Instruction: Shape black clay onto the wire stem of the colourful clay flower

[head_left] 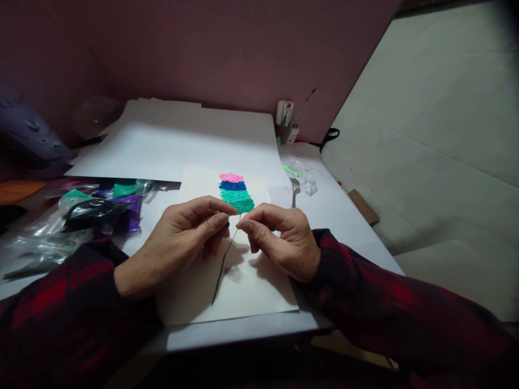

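Note:
A patch of textured bands in pink, blue and green [235, 195] is on a cream sheet of paper [259, 289]. Just below its green end, my left hand [190, 229] is closed in a pinch, thumb against forefinger; what lies between them is too small to make out. My right hand [284, 237] pinches right beside it, fingertips at the upper part of a thin dark strand [223, 262]. That strand runs down and to the left over the paper. The two hands' fingertips nearly touch.
Clear bags with black, purple and green contents [99, 213] lie to the left. Large white sheets [194, 138] cover the back. At the back right stands a holder with pens [287, 127], and a crumpled clear bag [307, 181] lies nearer.

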The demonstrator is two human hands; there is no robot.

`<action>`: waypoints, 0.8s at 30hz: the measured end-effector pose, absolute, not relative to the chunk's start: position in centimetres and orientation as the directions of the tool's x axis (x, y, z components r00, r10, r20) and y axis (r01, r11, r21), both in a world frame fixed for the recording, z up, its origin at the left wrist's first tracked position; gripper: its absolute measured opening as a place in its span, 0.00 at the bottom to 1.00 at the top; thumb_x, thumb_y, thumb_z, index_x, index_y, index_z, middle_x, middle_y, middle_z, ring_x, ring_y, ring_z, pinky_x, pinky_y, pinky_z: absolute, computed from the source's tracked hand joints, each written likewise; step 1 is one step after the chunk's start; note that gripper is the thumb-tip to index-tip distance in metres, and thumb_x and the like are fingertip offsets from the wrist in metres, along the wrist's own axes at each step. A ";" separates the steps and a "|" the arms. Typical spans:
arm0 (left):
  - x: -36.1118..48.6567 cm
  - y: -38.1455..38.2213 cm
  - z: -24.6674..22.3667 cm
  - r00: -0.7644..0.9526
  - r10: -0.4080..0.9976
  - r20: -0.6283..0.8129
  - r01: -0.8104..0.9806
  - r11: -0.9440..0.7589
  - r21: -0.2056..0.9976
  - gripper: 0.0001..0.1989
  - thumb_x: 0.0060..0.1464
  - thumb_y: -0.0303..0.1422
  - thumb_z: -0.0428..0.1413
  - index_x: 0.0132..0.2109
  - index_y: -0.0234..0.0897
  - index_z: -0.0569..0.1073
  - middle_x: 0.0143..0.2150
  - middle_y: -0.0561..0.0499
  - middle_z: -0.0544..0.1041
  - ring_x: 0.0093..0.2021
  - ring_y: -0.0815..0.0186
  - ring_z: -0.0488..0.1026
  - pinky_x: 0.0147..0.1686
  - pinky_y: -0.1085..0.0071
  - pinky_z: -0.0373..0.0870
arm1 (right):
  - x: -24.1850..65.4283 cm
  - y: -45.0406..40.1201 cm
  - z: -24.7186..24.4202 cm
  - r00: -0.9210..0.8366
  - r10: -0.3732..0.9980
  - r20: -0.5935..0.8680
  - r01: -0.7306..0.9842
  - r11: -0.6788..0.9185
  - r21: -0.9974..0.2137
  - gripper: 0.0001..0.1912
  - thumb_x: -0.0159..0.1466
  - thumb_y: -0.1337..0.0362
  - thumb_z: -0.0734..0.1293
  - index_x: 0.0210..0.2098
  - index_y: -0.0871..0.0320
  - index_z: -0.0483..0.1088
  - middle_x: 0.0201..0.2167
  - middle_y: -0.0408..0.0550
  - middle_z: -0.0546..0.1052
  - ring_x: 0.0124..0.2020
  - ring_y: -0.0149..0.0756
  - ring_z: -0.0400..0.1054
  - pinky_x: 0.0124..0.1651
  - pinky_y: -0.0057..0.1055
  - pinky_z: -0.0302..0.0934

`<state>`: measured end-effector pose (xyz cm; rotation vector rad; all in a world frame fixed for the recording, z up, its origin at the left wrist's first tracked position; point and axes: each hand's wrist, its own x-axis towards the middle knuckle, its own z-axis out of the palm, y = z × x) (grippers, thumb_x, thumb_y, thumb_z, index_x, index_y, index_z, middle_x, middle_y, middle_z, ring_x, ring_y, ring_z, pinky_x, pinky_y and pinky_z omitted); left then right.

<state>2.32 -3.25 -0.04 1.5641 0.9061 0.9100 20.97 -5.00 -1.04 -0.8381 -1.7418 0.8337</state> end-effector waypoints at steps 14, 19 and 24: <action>2.3 -3.5 0.1 0.465 0.884 0.045 0.100 -0.103 0.990 0.08 0.59 0.35 0.53 0.40 0.34 0.70 0.21 0.56 0.68 0.18 0.74 0.62 0.17 0.78 0.57 | 21.0 -5.0 -0.9 -0.135 0.865 0.483 0.075 0.495 -0.866 0.08 0.64 0.62 0.66 0.32 0.61 0.73 0.15 0.37 0.69 0.15 0.20 0.59 0.18 0.20 0.53; 2.3 -3.8 0.4 0.464 0.885 0.030 0.114 -0.093 0.989 0.07 0.57 0.34 0.54 0.35 0.34 0.70 0.21 0.57 0.67 0.18 0.74 0.62 0.17 0.78 0.57 | 21.0 -4.5 -0.7 0.073 0.887 0.456 -0.031 0.459 -0.888 0.11 0.65 0.57 0.65 0.33 0.59 0.71 0.14 0.36 0.67 0.12 0.20 0.55 0.14 0.20 0.48; 2.5 -4.1 0.6 0.474 0.880 -0.032 0.157 -0.049 0.986 0.08 0.56 0.35 0.55 0.35 0.33 0.71 0.20 0.56 0.68 0.18 0.73 0.63 0.17 0.78 0.57 | 21.1 -4.2 -0.9 0.089 0.898 0.430 -0.066 0.436 -0.898 0.14 0.67 0.55 0.62 0.33 0.58 0.71 0.14 0.36 0.68 0.12 0.20 0.54 0.13 0.20 0.47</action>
